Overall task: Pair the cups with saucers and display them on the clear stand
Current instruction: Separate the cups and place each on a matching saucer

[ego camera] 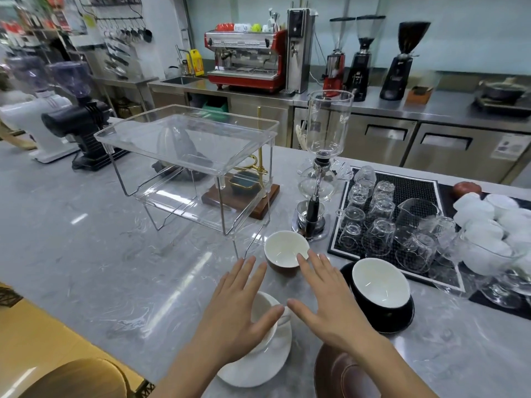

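Observation:
A clear two-tier stand (189,145) sits on the grey counter with both shelves bare. A brown cup (286,249) with a white inside rests alone on the counter in front of it. A black cup (380,285) tilts on a black saucer (402,320) to the right. A white cup (265,320) sits on a white saucer (258,369) under my left hand (238,308), which hovers flat with fingers apart. My right hand (330,300) is spread too, its fingertips at the brown cup's rim. A brown saucer (339,372) lies at the bottom edge.
A glass siphon brewer (321,173) stands right of the stand. A black mat (408,185) holds several upturned glasses, with white paper filters (488,222) beyond. A wooden base with a brass dripper (255,196) sits behind the stand. Grinders (71,124) stand far left.

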A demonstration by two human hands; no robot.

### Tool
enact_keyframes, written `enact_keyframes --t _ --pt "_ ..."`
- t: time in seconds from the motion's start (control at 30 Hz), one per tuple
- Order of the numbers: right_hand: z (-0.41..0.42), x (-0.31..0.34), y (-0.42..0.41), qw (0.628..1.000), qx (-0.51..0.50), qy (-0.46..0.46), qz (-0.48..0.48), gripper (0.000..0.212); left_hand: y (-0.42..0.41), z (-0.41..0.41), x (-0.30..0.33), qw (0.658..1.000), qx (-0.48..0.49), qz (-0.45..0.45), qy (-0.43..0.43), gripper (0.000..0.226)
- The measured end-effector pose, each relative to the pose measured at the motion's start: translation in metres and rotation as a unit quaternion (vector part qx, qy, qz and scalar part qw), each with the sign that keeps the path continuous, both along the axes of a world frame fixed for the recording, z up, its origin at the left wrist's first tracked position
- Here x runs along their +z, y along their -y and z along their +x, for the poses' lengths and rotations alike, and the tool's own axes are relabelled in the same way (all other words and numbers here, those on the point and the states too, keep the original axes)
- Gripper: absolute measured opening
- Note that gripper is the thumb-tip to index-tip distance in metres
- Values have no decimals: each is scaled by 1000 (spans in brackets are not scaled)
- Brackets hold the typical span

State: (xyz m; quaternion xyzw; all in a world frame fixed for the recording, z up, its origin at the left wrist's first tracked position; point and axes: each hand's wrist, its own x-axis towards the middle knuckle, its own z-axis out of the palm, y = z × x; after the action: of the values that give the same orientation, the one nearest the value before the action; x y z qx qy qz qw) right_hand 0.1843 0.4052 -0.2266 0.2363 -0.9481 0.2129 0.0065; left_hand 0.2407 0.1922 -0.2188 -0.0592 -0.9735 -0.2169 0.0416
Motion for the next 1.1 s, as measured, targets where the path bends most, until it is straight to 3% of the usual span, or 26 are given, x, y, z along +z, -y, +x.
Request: enact_keyframes --t 0.37,0.63,0.87,1.1 --pt "-41 5 -1 996 28 23 83 84 -5 -54 6 999 -48 0 -21 93" --pt "-92 13 10 985 86 27 148 98 -9 -113 5 995 -96 5 24 111" --pt "-119 7 14 982 108 65 142 103 -9 -141 0 989 -112 -29 93 120" --pt "-128 3 21 985 103 71 117 106 -18 -150 -7 990 -101 22 98 117"
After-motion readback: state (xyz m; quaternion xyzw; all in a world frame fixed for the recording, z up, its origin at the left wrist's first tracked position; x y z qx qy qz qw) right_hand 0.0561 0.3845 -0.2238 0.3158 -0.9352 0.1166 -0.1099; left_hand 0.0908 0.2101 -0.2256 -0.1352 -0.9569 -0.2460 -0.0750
